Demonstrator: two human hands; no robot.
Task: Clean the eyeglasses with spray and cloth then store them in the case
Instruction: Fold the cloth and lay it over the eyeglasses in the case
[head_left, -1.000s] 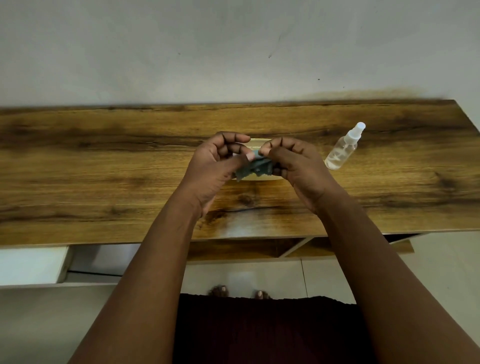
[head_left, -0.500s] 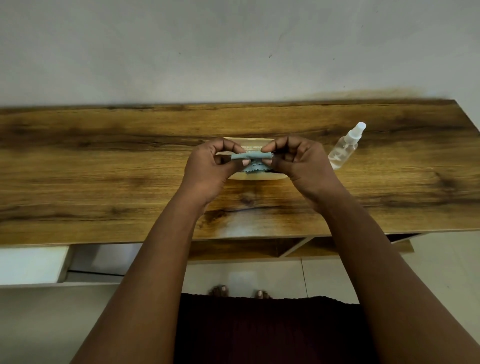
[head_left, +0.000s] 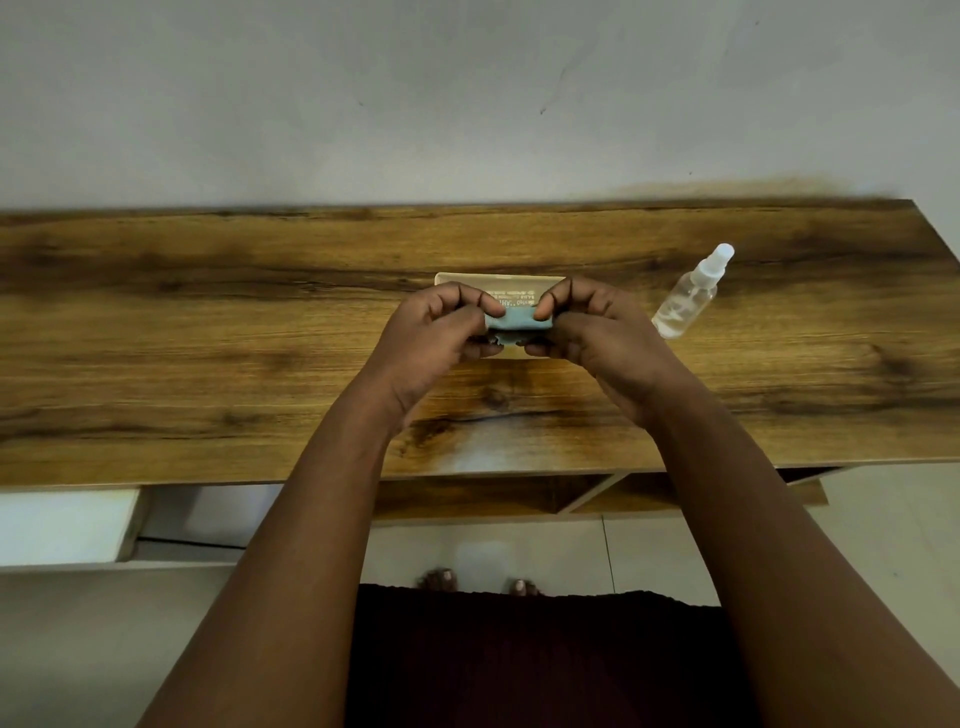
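The blue cloth (head_left: 513, 324) sits folded small between both hands, held up just above the cream case (head_left: 498, 287) that lies flat on the bench (head_left: 208, 332). The left hand (head_left: 435, 338) pinches the cloth's left end, thumb and curled fingers clamped on it. The right hand (head_left: 592, 332) mirrors that grip on the right end, knuckles up, fingertips tucked under. Both forearms reach forward from the bottom of the view, wrists close together. The eyeglasses can't be made out. The spray bottle (head_left: 691, 296) lies tilted on the bench, off to the right of the right hand.
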